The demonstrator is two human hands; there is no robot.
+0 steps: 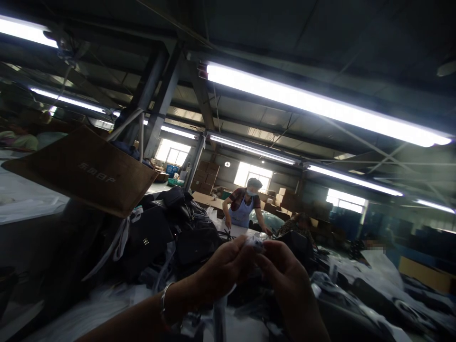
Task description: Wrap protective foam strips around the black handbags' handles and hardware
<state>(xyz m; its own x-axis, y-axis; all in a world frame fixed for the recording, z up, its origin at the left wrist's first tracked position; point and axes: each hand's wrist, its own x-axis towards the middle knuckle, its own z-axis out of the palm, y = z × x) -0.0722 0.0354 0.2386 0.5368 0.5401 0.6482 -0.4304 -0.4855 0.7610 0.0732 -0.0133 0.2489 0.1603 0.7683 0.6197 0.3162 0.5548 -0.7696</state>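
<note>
My left hand (228, 259), with a silver bangle at the wrist, is closed on a small pale, crumpled piece (255, 243) that looks like plastic wrapping. My right hand (283, 270) pinches the same piece from the other side, so the two hands meet at its edges. What is inside the piece is too small and dark to make out. Below and behind the hands lie black bags (197, 244) and loose clear plastic. A black bag with a small gold emblem (146, 241) sits to the left.
A brown tote bag (96, 175) with white lettering hangs at the left beside a steel post (156, 95). Across the table stands a person in a light apron (240, 211). Wrapped dark items (374, 285) spread to the right. Cardboard boxes (204, 176) are stacked behind.
</note>
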